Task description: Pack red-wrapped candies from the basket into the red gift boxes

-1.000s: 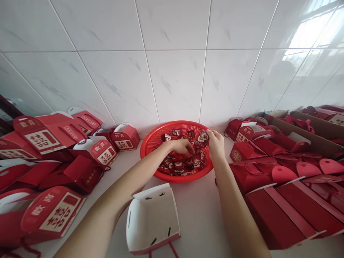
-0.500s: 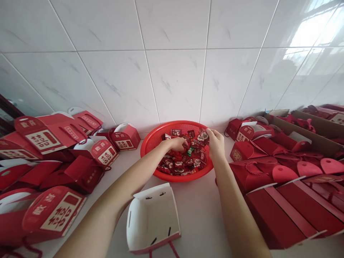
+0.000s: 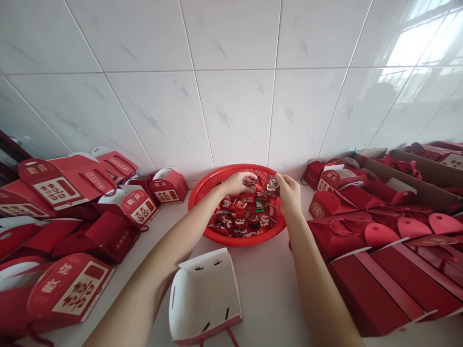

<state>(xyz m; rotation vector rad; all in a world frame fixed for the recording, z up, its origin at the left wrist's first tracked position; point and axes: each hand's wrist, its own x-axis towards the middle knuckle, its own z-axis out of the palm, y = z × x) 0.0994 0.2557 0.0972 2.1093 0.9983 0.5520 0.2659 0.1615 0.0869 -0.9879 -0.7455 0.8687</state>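
Note:
Wrapped candies [image 3: 246, 219] in dark red, bright red and green fill the red plastic basket [image 3: 198, 217] against the wall. Over its back left part, my left hand [image 3: 237, 184] is closed on a small dark red candy [image 3: 252, 183]. My right hand [image 3: 289, 190], at the basket's right rim, pinches a brown-red candy packet [image 3: 272, 185] with white lettering. Below the basket stands an unfolded gift box [image 3: 204, 294], its white inside facing up and a red cord at its near edge. My left forearm passes beside that box.
Red gift boxes [image 3: 54, 193] with handles are piled on the left. More red boxes [image 3: 383, 279] stand in rows on the right, with a cardboard carton [image 3: 427, 176] behind them. A white tiled wall [image 3: 235, 115] rises behind the counter [image 3: 269, 289].
My left hand has risen out of the candy pile, now with a candy between its fingers. My right hand stays at the right rim with its packet.

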